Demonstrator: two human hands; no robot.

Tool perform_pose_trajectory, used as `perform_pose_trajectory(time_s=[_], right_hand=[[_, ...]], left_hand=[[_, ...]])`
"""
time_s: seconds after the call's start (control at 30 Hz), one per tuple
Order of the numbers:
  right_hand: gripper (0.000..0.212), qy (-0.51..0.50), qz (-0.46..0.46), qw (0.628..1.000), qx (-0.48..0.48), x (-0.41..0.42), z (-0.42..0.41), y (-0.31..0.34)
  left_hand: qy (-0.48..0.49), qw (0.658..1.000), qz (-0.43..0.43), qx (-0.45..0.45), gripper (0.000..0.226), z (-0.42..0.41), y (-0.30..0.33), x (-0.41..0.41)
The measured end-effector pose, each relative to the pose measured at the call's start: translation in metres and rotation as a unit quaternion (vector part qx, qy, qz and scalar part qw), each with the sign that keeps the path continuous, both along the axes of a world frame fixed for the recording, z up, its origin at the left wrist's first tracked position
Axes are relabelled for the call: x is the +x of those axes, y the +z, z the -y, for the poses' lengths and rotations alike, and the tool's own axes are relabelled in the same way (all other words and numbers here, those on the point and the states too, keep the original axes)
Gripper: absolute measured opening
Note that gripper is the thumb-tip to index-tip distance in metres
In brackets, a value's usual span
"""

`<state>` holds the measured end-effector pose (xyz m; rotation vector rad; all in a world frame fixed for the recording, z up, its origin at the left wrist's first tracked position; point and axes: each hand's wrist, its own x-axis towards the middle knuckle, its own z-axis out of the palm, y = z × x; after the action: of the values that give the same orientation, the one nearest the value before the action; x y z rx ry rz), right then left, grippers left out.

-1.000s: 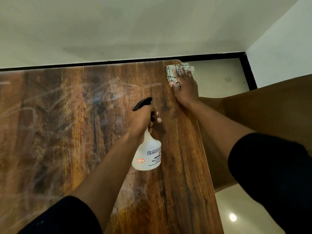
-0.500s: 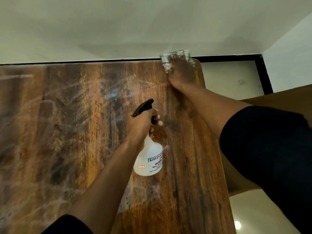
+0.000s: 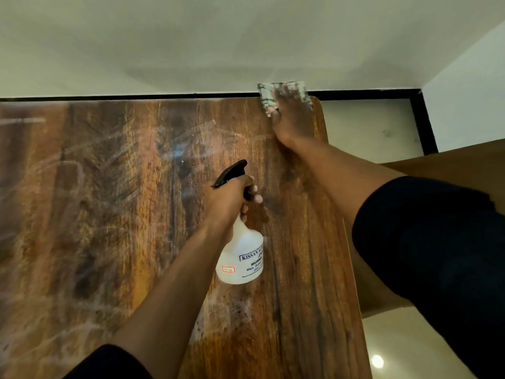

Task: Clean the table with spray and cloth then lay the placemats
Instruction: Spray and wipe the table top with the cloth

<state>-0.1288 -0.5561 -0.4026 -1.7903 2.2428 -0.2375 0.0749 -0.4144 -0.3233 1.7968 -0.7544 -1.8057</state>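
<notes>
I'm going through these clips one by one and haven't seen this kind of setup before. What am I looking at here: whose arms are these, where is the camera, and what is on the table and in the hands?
There is no machine here. A person wears one wide-angle camera on the head, looking forward and down, so the two arms reaching into the picture are the person's own.

The surface is a dark wooden table, with pale smeary streaks across its top. It stands against a light wall, and its right edge drops to a pale floor.

The left hand grips a white spray bottle by its neck, just under the black trigger head; the bottle has a printed label.

The right hand is stretched to the far right corner of the table, fingers flat, pressing a patterned cloth against the wood. That hand is blurred, which suggests wiping.

No placemats are in view.
</notes>
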Motion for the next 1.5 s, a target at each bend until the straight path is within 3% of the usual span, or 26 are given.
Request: perform_pose_trajectory(time_s=[0.17, 0.33, 0.73, 0.97, 1.17, 1.5], right_hand=[[0.054, -0.047, -0.013, 0.999, 0.011, -0.049, -0.012, 0.000], [0.053, -0.059, 0.022, 0.998, 0.005, -0.025, -0.024, 0.006], [0.054, 0.151, 0.064, 0.986, -0.019, 0.044, -0.186, 0.004], [0.054, 0.175, 0.065, 0.982, -0.020, 0.018, -0.207, -0.011], [0.053, 0.044, 0.045, 0.998, -0.022, -0.016, -0.139, -0.009], [0.050, -0.111, 0.080, 0.991, 0.009, -0.027, -0.043, 0.000]], left_hand=[[0.003, 1.000, -0.015, 0.004, 0.019, -0.003, -0.002, 0.001], [0.032, 0.999, -0.018, 0.012, 0.016, -0.011, 0.001, 0.011], [0.051, 0.999, -0.003, 0.014, 0.019, -0.034, 0.015, 0.018], [0.042, 0.999, 0.001, 0.017, 0.017, -0.051, 0.012, 0.010], [0.061, 0.998, -0.008, -0.009, 0.016, -0.047, 0.014, 0.009], [0.058, 0.998, -0.030, 0.014, 0.017, -0.026, 0.007, 0.025]])
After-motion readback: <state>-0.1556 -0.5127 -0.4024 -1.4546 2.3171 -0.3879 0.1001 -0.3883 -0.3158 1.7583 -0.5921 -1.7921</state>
